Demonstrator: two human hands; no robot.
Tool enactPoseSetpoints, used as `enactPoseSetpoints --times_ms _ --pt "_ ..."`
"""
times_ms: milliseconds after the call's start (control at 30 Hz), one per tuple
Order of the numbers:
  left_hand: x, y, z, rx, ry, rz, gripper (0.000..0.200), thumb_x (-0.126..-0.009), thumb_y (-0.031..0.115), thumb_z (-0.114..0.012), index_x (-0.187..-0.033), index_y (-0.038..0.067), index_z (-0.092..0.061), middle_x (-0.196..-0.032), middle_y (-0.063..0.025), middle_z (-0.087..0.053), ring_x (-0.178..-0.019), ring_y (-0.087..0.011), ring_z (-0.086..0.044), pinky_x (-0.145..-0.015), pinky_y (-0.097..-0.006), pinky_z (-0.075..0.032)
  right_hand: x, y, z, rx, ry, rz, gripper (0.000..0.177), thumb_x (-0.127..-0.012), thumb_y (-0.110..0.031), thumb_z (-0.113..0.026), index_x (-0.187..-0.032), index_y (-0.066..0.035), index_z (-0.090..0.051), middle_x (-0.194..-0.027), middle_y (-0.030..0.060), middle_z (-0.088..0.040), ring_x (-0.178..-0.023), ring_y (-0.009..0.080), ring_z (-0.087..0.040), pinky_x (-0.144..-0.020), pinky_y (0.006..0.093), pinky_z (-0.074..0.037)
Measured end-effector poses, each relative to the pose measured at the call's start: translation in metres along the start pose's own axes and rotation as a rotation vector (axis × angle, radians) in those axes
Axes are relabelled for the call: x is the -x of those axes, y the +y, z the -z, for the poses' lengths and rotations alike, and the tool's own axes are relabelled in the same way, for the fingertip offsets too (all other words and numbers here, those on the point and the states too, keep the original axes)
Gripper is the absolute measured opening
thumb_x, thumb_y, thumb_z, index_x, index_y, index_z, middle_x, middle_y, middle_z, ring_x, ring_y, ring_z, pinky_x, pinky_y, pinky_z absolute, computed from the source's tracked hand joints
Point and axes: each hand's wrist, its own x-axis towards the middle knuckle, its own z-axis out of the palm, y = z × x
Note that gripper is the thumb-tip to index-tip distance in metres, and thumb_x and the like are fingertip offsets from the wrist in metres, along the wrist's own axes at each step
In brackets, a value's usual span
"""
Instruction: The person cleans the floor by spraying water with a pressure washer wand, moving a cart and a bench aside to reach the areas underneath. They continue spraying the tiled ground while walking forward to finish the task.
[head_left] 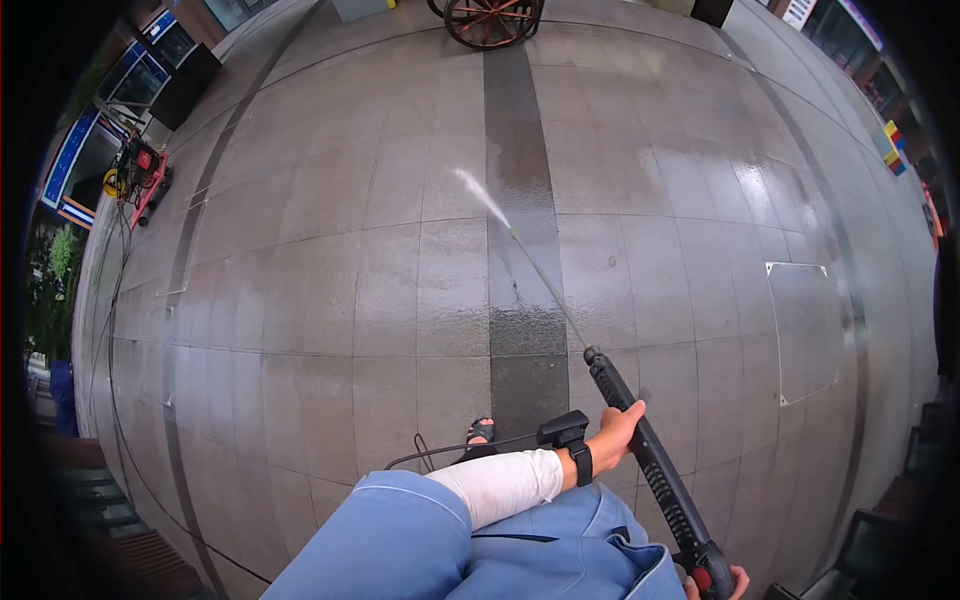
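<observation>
Through the head camera, I have the left hand (615,438) wrapped around the spray wand (660,468); the right hand (740,582), partly cut off, grips its rear. The wand slants forward above the paving (390,260), spraying water (480,193). I'd sweep evenly, overlapping passes, nozzle (514,234) low.

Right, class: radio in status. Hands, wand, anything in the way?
Left hand gripping wand mid-length; right hand at its rear, partly out of frame. Wand spraying over paving. Wheel ahead, clear of the spray.
</observation>
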Motion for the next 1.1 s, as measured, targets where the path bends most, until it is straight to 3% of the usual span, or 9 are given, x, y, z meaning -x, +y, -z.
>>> enactPoseSetpoints --times_ms 133,267,333,400,467,567,767,1033,1100 --pt "0.012 0.016 -0.028 -0.030 -0.155 0.009 0.040 -0.079 0.035 -0.056 -0.092 0.000 -0.042 -0.081 -0.0074 -0.050 -0.070 -0.0172 -0.054 -0.060 -0.0375 -0.048 0.052 -0.063 -0.004 0.062 0.217 -0.086 0.054 -0.054 -0.016 -0.081 -0.097 -0.003 -0.053 -0.089 0.0112 -0.053 -0.082 0.0232 -0.052 -0.076 0.0347 -0.042" --pt "0.040 0.037 0.020 0.125 -0.254 -0.004 0.033 -0.082 0.030 -0.054 -0.092 0.001 -0.042 -0.084 -0.0064 -0.050 -0.075 -0.0184 -0.054 -0.066 -0.0396 -0.048 0.052 -0.104 -0.001 0.121 0.105 0.058 0.051 -0.055 -0.013 -0.080 -0.097 -0.002 -0.053 -0.088 0.0113 -0.053 -0.081 0.0236 -0.053 -0.076 0.0345 -0.043" --pt "0.064 0.040 0.064 0.252 -0.114 -0.064 0.029 -0.083 0.026 -0.053 -0.093 0.001 -0.043 -0.085 -0.0067 -0.050 -0.077 -0.0190 -0.054 -0.069 -0.0414 -0.048 0.030 -0.088 -0.010 -0.055 -0.162 0.238 0.070 -0.051 -0.006 -0.074 -0.111 -0.003 -0.039 -0.097 0.0102 -0.048 -0.081 0.0160 -0.052 -0.074 0.0251 -0.042" --pt "0.091 0.035 0.118 0.429 0.020 -0.102 0.019 -0.087 0.023 -0.048 -0.090 0.004 -0.044 -0.083 -0.0062 -0.051 -0.075 -0.0208 -0.055 -0.071 -0.0433 -0.049 0.019 -0.097 -0.027 -0.251 -0.379 0.080 0.074 -0.045 -0.010 -0.074 -0.111 -0.001 -0.041 -0.096 0.0091 -0.051 -0.081 0.0161 -0.055 -0.075 0.0259 -0.043" --pt "0.123 0.024 0.166 0.561 0.232 -0.117 0.019 -0.088 0.023 -0.045 -0.091 0.005 -0.045 -0.083 -0.0065 -0.051 -0.079 -0.0225 -0.054 -0.073 -0.0444 -0.047 -0.004 -0.071 -0.052 -0.324 -0.876 0.123 0.070 -0.055 -0.010 -0.078 -0.114 0.001 -0.043 -0.097 0.0130 -0.053 -0.090 0.0183 -0.053 -0.080 0.0268 -0.040" --pt "0.149 -0.010 0.221 0.546 0.312 -0.189 0.027 -0.090 0.028 -0.038 -0.092 0.003 -0.047 -0.074 -0.0079 -0.051 -0.078 -0.0234 -0.053 -0.073 -0.0420 -0.047 0.012 -0.064 -0.080 -0.365 -1.109 0.052 0.053 -0.052 -0.012 -0.080 -0.098 0.001 -0.058 -0.095 0.0104 -0.060 -0.087 0.0155 -0.056 -0.079 0.0267 -0.043" --pt "0.127 -0.093 0.190 0.267 0.256 -0.158 0.027 -0.086 0.032 -0.045 -0.086 0.006 -0.043 -0.069 -0.0081 -0.050 -0.063 -0.0206 -0.053 -0.065 -0.0388 -0.048 0.127 0.061 -0.027 -0.257 -0.652 0.271 0.047 -0.055 -0.027 -0.079 -0.094 -0.007 -0.063 -0.086 0.0063 -0.064 -0.071 0.0193 -0.057 -0.065 0.0283 -0.045" --pt "0.099 -0.366 -0.087 -0.318 -0.268 0.219 0.033 -0.082 0.035 -0.052 -0.088 0.004 -0.042 -0.073 -0.0089 -0.052 -0.064 -0.0218 -0.057 -0.057 -0.0391 -0.048 0.277 0.221 0.129 0.026 0.082 -0.079 0.049 -0.048 -0.020 -0.080 -0.092 -0.005 -0.062 -0.077 0.0079 -0.063 -0.063 0.0229 -0.055 -0.061 0.0320 -0.045" --pt "0.115 -0.397 -0.114 -0.399 -0.350 0.222 0.032 -0.083 0.035 -0.052 -0.087 0.005 -0.041 -0.073 -0.0081 -0.052 -0.064 -0.0208 -0.057 -0.058 -0.0398 -0.049 0.296 0.242 0.154 0.009 0.110 -0.050 0.051 -0.061 -0.011 -0.076 -0.105 -0.002 -0.054 -0.087 0.0099 -0.059 -0.079 0.0210 -0.055 -0.072 0.0335 -0.045"
